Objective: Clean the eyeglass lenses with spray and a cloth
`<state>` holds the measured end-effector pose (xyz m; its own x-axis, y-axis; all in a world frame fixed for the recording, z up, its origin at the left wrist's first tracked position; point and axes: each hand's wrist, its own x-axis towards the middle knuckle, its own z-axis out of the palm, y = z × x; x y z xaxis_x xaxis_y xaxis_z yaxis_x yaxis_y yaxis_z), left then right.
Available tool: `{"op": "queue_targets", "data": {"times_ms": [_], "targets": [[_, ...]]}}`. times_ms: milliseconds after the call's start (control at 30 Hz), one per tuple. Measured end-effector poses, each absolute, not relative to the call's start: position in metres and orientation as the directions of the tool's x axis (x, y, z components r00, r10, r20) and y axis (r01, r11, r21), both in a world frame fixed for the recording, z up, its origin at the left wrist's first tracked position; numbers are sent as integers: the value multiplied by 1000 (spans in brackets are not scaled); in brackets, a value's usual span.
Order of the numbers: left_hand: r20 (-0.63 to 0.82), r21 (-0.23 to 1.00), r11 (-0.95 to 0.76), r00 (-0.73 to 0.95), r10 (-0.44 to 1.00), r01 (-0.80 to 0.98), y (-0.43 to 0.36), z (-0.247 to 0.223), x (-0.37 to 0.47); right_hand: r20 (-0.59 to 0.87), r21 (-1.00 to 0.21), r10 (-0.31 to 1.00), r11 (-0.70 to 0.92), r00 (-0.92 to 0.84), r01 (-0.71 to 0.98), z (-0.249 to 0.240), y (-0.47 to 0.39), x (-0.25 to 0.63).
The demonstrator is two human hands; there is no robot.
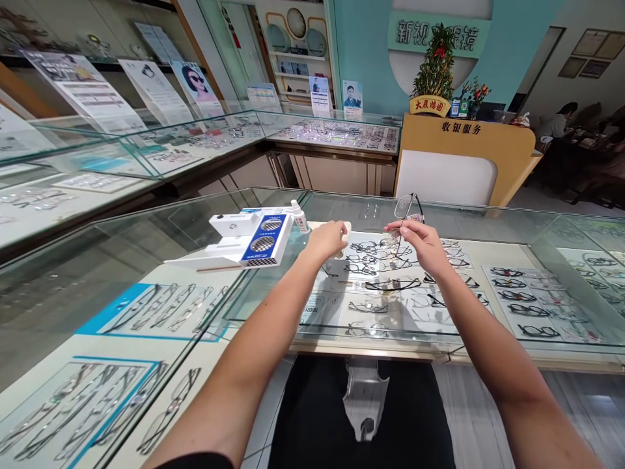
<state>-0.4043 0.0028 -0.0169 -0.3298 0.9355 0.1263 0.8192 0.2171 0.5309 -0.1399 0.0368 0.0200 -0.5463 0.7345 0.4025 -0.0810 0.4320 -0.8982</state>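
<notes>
Raised above the glass counter, a pair of eyeglasses (404, 207) with thin rims and a dark temple is pinched in the fingers of my right hand (424, 244). My left hand (326, 241) is closed at a small white item (346, 236), mostly hidden behind the fingers; its kind is unclear. Just left of that hand a small white spray bottle (300, 218) stands on the glass. Beside the bottle lies an opened white and blue box (266, 240). Several eyeglass frames (393, 284) show below my hands in the counter area.
The glass display counter (512, 228) runs across in front of me, with trays of eyeglasses (532, 296) inside at right and more (161, 309) at left. Further showcases (336, 133) stand behind. A yellow cashier desk (517, 146) carries a plant (434, 68). A person (556, 124) is at far right.
</notes>
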Motion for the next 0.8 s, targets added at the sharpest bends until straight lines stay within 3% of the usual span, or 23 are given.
{"op": "queue_targets", "data": {"times_ms": [100,167,233,333,433,500,667,800], "targets": [[186,582,220,-392,901,783,5,-19,-410,401,-900,735,429,-548,-83,19,37,-140],[294,690,144,-456,840,709,6,-15,-413,404,-900,734,425,-546,-95,19,38,-140],[379,821,-7,-537,754,570,8,-10,-415,409,-901,734,419,-543,-112,19,38,-141],[319,946,-218,-588,743,238,10,-3,-415,412,-900,736,419,-538,-116,20,37,-140],[229,948,-306,-491,841,-81,10,3,-410,414,-898,734,425,-539,-111,22,36,-140],[208,933,-307,-410,888,-190,7,5,-404,420,-894,731,436,-539,-106,22,36,-139],[140,932,-195,-191,972,-307,-7,11,-386,464,-871,709,473,-531,-130,20,38,-141],[136,947,-156,-88,987,-280,-17,16,-378,475,-864,709,489,-521,-121,19,37,-142]]}}
